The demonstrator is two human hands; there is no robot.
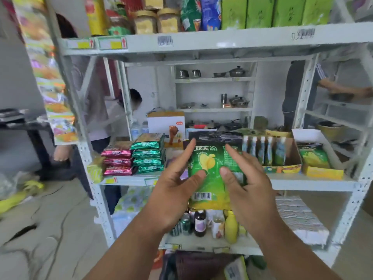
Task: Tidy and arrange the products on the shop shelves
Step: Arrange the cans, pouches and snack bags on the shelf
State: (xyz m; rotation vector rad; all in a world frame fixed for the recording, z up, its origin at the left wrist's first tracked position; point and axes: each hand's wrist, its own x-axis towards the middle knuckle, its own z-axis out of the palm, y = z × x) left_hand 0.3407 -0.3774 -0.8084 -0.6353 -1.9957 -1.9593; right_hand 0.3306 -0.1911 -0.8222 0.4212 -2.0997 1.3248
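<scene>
At frame centre, the left hand (177,188) and right hand (245,182) are holding a green crisp bag (212,170), thumbs pressing, fingers spread; placing it upright on the middle shelf (302,183) likely follows.

A green chip bag (212,170) stands upright in front of the middle shelf (302,183), held between two hands. Its top is black, its lower part yellow, with a chip picture and a barcode near the bottom. The left hand (177,190) has its thumb on the bag's front and its fingers stretched up the left edge; the right hand (246,184) mirrors it on the right. On the shelf to the left lie stacked green packets (148,153) and pink packets (117,162). To the right stands a carton of blue sachets (268,150), then a yellow-green bag (313,158).
</scene>
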